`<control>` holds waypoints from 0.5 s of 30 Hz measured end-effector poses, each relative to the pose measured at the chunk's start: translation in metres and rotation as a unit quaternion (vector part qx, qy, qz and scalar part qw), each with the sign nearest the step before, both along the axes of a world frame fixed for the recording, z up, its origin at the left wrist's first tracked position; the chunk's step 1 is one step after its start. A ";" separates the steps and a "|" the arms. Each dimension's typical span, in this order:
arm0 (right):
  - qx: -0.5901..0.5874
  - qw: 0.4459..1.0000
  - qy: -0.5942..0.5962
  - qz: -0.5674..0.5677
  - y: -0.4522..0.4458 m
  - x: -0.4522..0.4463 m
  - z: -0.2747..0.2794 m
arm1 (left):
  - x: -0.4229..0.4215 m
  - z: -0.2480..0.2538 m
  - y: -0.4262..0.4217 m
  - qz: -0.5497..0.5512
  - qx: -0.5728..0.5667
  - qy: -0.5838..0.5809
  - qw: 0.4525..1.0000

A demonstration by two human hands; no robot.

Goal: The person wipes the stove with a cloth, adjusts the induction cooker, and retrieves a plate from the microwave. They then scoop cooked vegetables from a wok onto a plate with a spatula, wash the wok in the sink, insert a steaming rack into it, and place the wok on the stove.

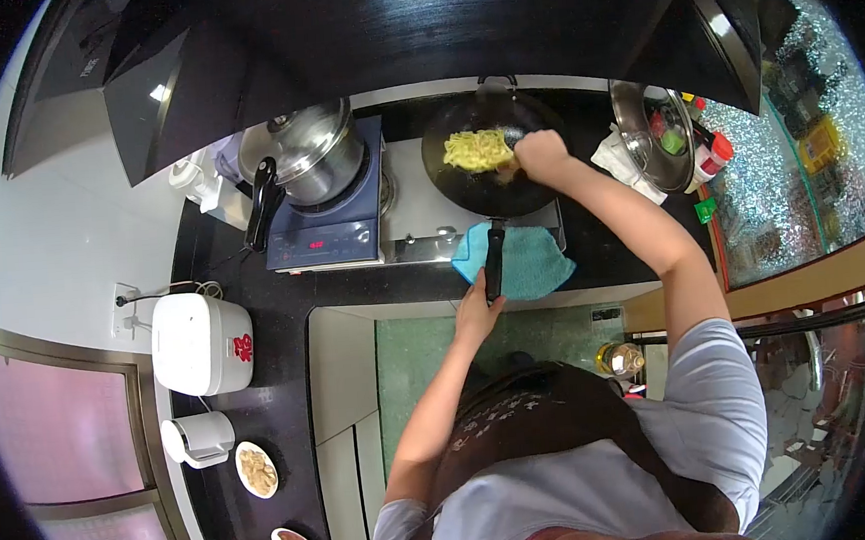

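Observation:
A dark wok (pixel 493 196) sits on the stove, its black handle pointing towards me. My left hand (pixel 478 312) is closed round the near end of that handle. Pale yellow-green shredded food (pixel 476 151) lies in a heap inside the wok. Just right of the heap, over the wok, is my right hand (pixel 543 157), its fingers closed in a fist. Whatever it grips is mostly hidden by the hand, and I cannot make out its kind. A turquoise cloth (pixel 532 263) lies under the handle at the counter's front edge.
Left of the wok, a steel pressure cooker (pixel 316 158) stands on a blue induction cooker (pixel 301 247). A white rice cooker (pixel 192 342), a white kettle (pixel 203 436) and plates of food (pixel 257 470) line the left counter. A glass lid (pixel 656 139) leans at right. The black hood (pixel 416 40) overhangs.

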State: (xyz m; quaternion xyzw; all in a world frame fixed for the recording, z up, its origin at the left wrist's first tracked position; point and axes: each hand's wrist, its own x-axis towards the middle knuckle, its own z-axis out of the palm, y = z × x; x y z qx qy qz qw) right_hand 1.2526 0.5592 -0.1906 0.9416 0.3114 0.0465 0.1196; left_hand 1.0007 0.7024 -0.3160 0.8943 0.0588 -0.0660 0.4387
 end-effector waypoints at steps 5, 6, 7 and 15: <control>0.008 0.999 0.031 -0.033 -0.036 0.009 0.039 | 0.001 0.002 0.001 0.000 0.005 -0.004 1.000; 0.008 0.999 0.037 -0.028 -0.042 0.006 0.046 | 0.001 0.002 0.001 0.000 0.004 -0.007 1.000; -0.044 0.997 0.050 -0.026 -0.044 0.003 0.053 | 0.001 0.003 0.001 0.000 0.003 -0.010 1.000; -0.138 0.989 -0.047 0.016 -0.044 0.025 -0.002 | 0.000 0.001 0.002 0.005 -0.014 -0.005 1.000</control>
